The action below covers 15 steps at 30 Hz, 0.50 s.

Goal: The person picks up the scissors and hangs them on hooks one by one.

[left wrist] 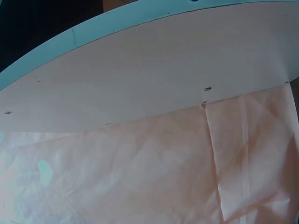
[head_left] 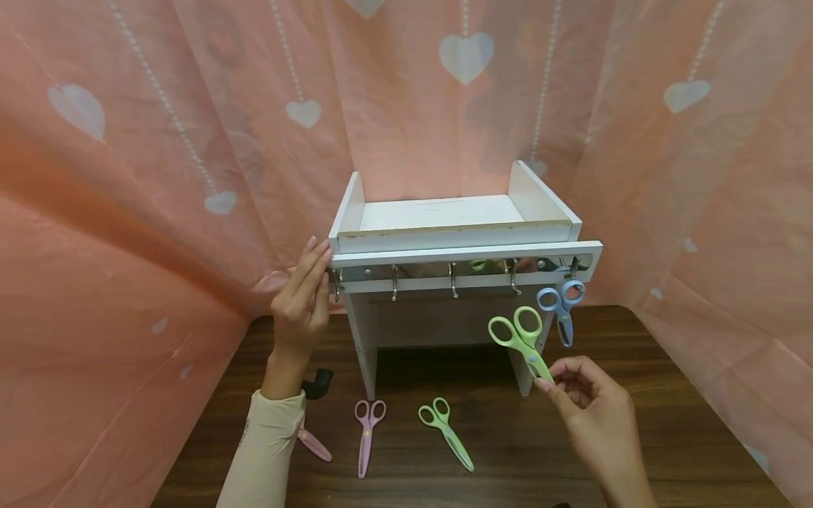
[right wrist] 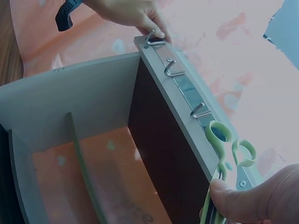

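Note:
My left hand [head_left: 298,310] rests its extended fingers against the left end of the white hook rail [head_left: 466,255] on a small shelf. In the right wrist view, the left hand [right wrist: 135,14] shows at the rail's far end, close to a hook. My right hand [head_left: 600,409] pinches green scissors [head_left: 526,346] by the blade end between thumb and fingers, handles up, in front of the rail's right part. From the rightmost hook hang blue scissors [head_left: 564,328], blades down. The held green scissors [right wrist: 227,165] overlap the rail in the right wrist view.
On the dark wooden table [head_left: 521,451] lie another pair of green scissors [head_left: 454,441], pink scissors [head_left: 365,441] and a second pink pair [head_left: 314,446] partly behind the left forearm. The white shelf [head_left: 451,238] stands at the back before a pink heart-print cloth [head_left: 406,106]. Several metal hooks [head_left: 454,281] line the rail.

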### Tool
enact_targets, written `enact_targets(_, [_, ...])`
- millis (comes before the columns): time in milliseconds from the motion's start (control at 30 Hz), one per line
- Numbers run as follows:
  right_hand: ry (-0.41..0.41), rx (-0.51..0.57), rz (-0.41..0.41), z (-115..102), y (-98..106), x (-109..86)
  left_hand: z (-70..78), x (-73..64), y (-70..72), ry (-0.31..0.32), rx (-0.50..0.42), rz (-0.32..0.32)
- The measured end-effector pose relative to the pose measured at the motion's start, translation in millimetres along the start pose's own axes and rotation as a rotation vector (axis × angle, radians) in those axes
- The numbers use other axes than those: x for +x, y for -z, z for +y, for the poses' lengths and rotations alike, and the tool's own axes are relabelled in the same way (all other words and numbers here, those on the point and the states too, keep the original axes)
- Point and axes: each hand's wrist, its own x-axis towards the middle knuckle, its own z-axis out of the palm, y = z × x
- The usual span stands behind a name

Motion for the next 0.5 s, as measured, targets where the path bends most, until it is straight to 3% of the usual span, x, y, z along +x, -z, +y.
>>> enact_targets(500, [0.007,0.009,-0.013,-4,-1,12.4,0.1,-0.4,-0.1,0.014,-0.011,0.000])
